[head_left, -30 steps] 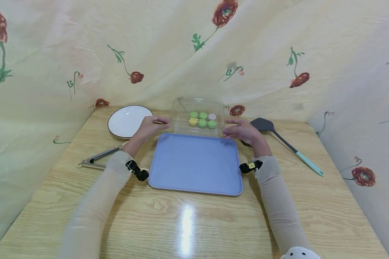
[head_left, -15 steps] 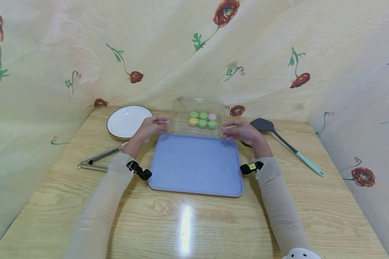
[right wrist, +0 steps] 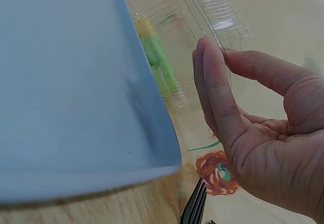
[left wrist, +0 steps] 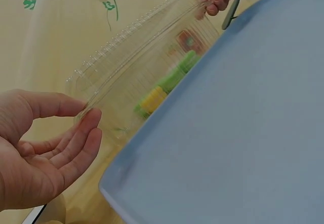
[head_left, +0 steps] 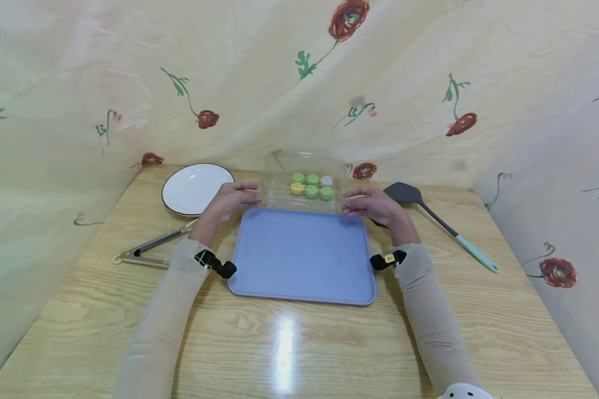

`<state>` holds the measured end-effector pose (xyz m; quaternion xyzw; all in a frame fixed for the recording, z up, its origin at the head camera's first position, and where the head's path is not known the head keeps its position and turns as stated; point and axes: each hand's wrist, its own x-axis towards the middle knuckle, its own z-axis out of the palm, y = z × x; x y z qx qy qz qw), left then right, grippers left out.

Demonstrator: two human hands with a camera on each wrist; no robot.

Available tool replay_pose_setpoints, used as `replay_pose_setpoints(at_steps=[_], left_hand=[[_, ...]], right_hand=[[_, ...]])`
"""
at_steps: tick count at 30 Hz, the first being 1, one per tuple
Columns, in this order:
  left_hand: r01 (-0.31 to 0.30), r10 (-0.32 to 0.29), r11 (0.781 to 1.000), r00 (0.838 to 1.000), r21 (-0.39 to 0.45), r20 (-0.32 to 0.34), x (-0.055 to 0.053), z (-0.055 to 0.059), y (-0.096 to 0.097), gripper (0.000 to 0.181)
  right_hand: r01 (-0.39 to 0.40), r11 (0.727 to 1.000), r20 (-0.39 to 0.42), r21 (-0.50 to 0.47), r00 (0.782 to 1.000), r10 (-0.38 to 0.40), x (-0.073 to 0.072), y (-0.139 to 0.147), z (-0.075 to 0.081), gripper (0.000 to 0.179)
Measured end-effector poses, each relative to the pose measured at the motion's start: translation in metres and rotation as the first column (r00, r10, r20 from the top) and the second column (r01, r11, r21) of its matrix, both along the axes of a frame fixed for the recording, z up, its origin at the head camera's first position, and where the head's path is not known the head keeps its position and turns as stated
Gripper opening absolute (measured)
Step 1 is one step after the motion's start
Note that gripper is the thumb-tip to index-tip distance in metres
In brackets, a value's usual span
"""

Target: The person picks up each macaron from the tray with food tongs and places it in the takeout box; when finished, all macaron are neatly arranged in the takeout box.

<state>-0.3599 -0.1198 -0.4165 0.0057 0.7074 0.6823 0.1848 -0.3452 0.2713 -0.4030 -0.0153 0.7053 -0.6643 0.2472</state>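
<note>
A clear plastic clamshell box stands behind the blue tray, against the patterned backdrop. Inside it lie several macarons, mostly green, plus one yellow and one pale purple. My left hand pinches the box's rim at its left end between thumb and fingers; the left wrist view shows that left hand close up. At the other end, the fingertips and thumb of my right hand pinch the same rim, as the right hand shows in its wrist view. The tray's far edge hides the box's lower part in both wrist views.
A white dark-rimmed plate lies at the back left, with metal tongs in front, partly behind my left arm. On the right rests a black spatula with a turquoise handle. Dark fork-like tines show near my right hand.
My left forearm has swung slightly to the right. Both hands keep their hold on the box, which stays almost where it was.
</note>
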Motion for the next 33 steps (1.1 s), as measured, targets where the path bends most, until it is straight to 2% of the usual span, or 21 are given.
replay_pose_setpoints(at_steps=[5,13,22,33], left_hand=[[-0.007,0.007,1.0,1.0,-0.005,0.009,0.002,0.004,0.001,0.047],[-0.006,0.006,1.0,1.0,-0.016,0.005,0.005,0.007,0.002,0.048],[-0.018,0.018,1.0,0.999,-0.022,0.027,0.006,0.012,0.007,0.047],[-0.032,0.033,0.999,0.999,-0.031,0.03,0.007,0.011,0.01,0.047]], right_hand=[[-0.009,1.0,-0.005,-0.006,1.0,0.009,0.002,-0.002,0.004,0.036],[0.002,1.0,-0.034,-0.016,0.999,-0.002,0.0,0.0,-0.003,0.034],[0.017,1.0,-0.046,-0.02,0.999,-0.018,0.0,0.001,-0.003,0.035],[0.037,0.997,0.006,-0.072,0.999,-0.037,-0.001,-0.001,-0.004,0.023]])
